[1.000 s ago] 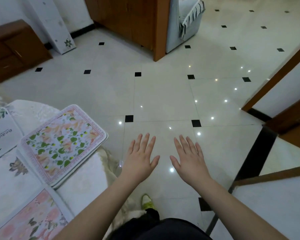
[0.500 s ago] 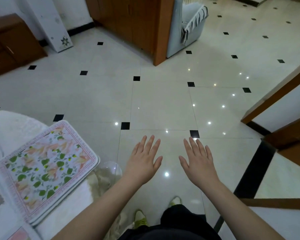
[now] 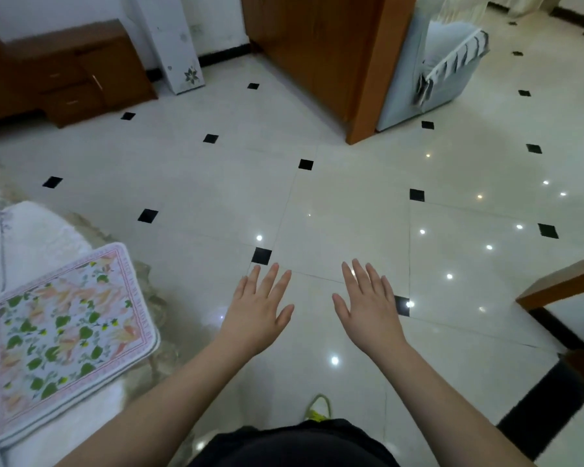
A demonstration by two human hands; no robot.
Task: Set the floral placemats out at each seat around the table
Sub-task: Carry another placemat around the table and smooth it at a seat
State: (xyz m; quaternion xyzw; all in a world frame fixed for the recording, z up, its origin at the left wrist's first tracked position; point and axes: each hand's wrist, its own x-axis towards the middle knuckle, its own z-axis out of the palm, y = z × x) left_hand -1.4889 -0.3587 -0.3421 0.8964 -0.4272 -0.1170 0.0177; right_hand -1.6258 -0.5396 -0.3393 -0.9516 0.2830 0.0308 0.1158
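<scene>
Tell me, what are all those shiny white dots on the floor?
In the head view, they are ceiling lights mirrored as glare on the glossy floor tiles; one glints between the left hand and right hand. The cabinet looks slightly blurred.

A stack of floral placemats [image 3: 64, 335], pink border w/ green leaves & orange blooms, lies flat at the white-clothed table's edge [image 3: 41, 230], corner overhanging.

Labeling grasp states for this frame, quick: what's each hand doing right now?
Left hand: open, fingers straight, holding nothing, over the floor.
Right hand: open, fingers straight, holding nothing.
</scene>
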